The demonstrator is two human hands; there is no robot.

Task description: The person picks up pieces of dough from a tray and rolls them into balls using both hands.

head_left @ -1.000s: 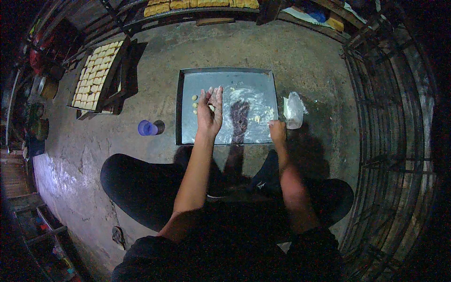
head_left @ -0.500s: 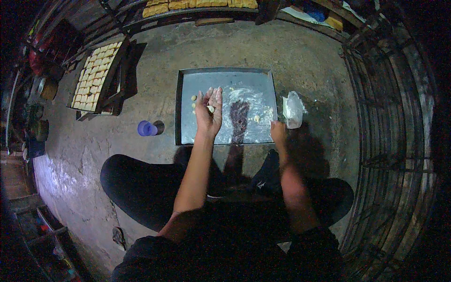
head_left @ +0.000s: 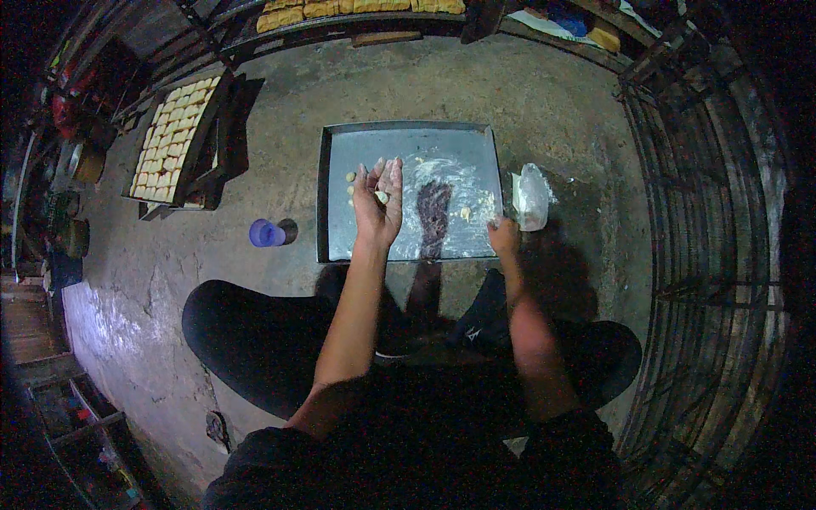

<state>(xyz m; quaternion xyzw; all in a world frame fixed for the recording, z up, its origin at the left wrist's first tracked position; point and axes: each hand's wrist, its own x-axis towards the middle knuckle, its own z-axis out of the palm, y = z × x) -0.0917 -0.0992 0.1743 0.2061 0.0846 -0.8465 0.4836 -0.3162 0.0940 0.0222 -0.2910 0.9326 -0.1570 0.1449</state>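
Observation:
My left hand (head_left: 382, 197), palm up with its fingers bent, is over the left half of a dark metal tray (head_left: 455, 146) on the floor. It holds a small pale piece of dough (head_left: 381, 197) against the palm. Beside it on the tray lie small round dough pieces (head_left: 350, 178), partly hidden by the hand. My right hand (head_left: 505, 236) is curled closed at the tray's right rim; whatever its fingers hold is hidden. Pale dough crumbs (head_left: 466, 213) lie on the floured surface close to that hand.
A clear plastic bag with white powder (head_left: 533, 200) lies right of the tray. Left of it stands a purple cup (head_left: 266, 233). Farther left, pale dough pieces fill a raised tray (head_left: 223, 92). Racks (head_left: 705, 293) line the right side; yellow-brown loaves (head_left: 361, 8) are at the back.
My right hand has shifted slightly, its fingertips now a little farther left over the tray's rim. My left hand stays in place with the piece of dough.

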